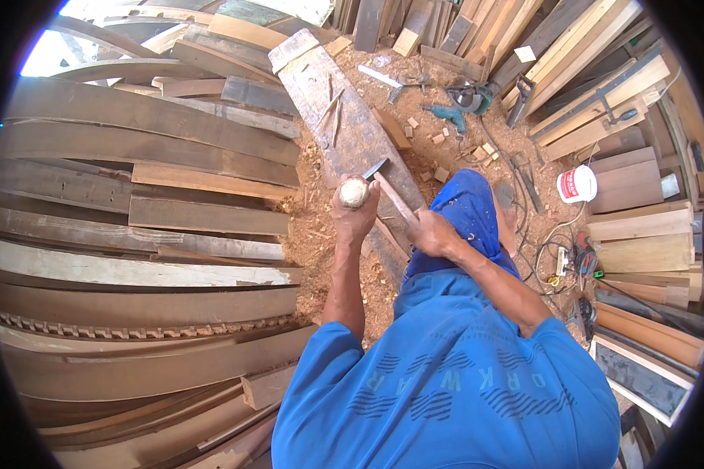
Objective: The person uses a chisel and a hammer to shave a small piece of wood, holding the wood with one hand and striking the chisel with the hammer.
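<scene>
My left hand (350,216) is closed around a pale, rounded piece of wood (354,193), seen nearly end-on, so its length is hidden. My right hand (433,234) grips the wooden handle of a tool (395,198) with a narrow, wedge-shaped metal head. That head lies just right of the wood's end, close to my left fingers; whether it touches the wood I cannot tell. Below both hands runs a long, worn plank bench (360,129) with thin wood strips (334,113) on it.
Long boards (156,121) are stacked along the left side. Sawdust and offcuts cover the ground (426,148). Beyond my knee lie a teal power tool (446,116) and cords (516,168). A white bucket (577,184) stands at right, near more leaning boards (641,252).
</scene>
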Available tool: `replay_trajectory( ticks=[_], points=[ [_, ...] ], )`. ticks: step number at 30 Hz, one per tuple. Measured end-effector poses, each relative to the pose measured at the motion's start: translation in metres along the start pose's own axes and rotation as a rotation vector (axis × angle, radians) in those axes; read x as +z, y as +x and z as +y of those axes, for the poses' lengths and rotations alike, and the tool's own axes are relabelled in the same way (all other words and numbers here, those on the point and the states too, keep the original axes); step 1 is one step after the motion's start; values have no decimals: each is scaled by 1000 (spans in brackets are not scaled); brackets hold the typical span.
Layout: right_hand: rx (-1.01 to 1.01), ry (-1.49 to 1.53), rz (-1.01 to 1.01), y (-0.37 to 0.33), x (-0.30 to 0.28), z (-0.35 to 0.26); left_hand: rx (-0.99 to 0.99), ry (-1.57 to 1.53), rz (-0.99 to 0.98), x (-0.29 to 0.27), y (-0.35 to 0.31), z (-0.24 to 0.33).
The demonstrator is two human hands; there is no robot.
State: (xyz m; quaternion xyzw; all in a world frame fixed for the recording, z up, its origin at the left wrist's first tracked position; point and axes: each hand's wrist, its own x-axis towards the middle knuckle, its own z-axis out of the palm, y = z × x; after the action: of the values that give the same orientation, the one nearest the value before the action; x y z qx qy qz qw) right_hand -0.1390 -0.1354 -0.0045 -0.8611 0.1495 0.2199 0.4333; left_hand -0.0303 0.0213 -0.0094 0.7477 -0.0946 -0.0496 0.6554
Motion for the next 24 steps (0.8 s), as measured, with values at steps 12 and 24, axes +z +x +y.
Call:
replay_trajectory(
  ticks=[12, 24],
  points=[
    [-181, 516, 9, -76, -87, -53, 33, 41, 22, 0, -3, -7],
    [-330, 648, 293, -98, -99, -55, 13, 96, 43, -5, -8, 8]
  ],
)
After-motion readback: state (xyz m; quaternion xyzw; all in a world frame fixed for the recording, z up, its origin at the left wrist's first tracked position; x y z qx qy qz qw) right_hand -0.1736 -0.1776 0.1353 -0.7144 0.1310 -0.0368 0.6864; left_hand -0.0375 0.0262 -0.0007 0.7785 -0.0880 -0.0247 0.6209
